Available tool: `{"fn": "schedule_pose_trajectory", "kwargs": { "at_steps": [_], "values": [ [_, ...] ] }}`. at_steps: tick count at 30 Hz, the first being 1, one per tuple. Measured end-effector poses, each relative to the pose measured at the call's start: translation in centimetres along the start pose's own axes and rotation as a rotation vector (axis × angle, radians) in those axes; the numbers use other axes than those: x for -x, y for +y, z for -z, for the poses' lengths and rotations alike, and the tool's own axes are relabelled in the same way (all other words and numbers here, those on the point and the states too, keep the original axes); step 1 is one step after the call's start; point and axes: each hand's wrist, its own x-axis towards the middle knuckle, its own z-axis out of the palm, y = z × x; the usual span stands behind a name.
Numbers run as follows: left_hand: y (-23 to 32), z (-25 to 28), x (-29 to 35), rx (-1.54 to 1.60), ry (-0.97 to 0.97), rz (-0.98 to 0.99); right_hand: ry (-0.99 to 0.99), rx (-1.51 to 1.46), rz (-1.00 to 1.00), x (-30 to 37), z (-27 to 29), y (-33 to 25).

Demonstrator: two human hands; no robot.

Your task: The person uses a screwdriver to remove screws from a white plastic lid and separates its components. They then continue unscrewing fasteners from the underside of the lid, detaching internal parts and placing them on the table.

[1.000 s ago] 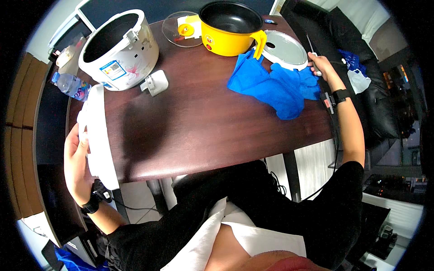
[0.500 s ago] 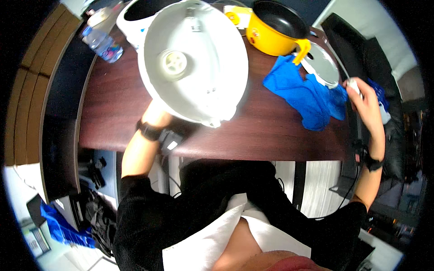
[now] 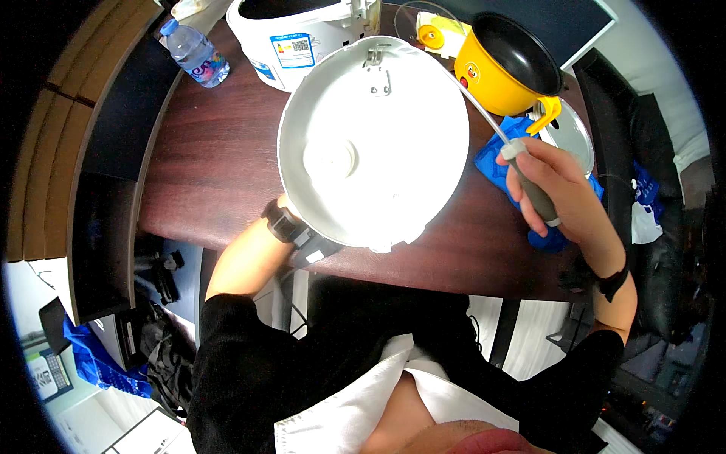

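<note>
A round white rice cooker lid (image 3: 412, 144) is held up over the table, its hollow inner side facing me. A raised round fitting (image 3: 330, 159) and a small metal hinge piece (image 3: 375, 59) show inside it. My left hand (image 3: 284, 203) holds the lid from its lower left; the fingers are hidden behind it. My right hand (image 3: 556, 178) is closed around the grey handle of a screwdriver (image 3: 535, 189). Its long metal shaft slants up and left, the far end near the lid's upper right rim.
The white rice cooker body (image 3: 261, 41) stands behind the lid, a water bottle (image 3: 195, 54) to its left. At the back right are a yellow pot (image 3: 495, 72), a blue cloth (image 3: 491, 165) and a glass lid (image 3: 572, 136). The dark wood table (image 3: 204, 159) ends in front of me.
My right hand has come left from the table's right side, and the screwdriver now shows clearly in it. The lid has shifted right and down, turning more squarely toward me.
</note>
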Motion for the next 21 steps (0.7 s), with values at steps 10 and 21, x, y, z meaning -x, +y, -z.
{"fn": "schedule_pose_trajectory", "kwargs": {
  "at_steps": [10,21],
  "values": [
    [-0.6,0.4,-0.6,-0.003,-0.021,-0.026,-0.308,-0.287,-0.058,-2.2,-1.6,1.5],
    [0.3,0.4,-0.7,-0.074,-0.072,-0.039,-0.356,-0.280,-0.015,-2.0,-1.9,2.0]
  ]
}}
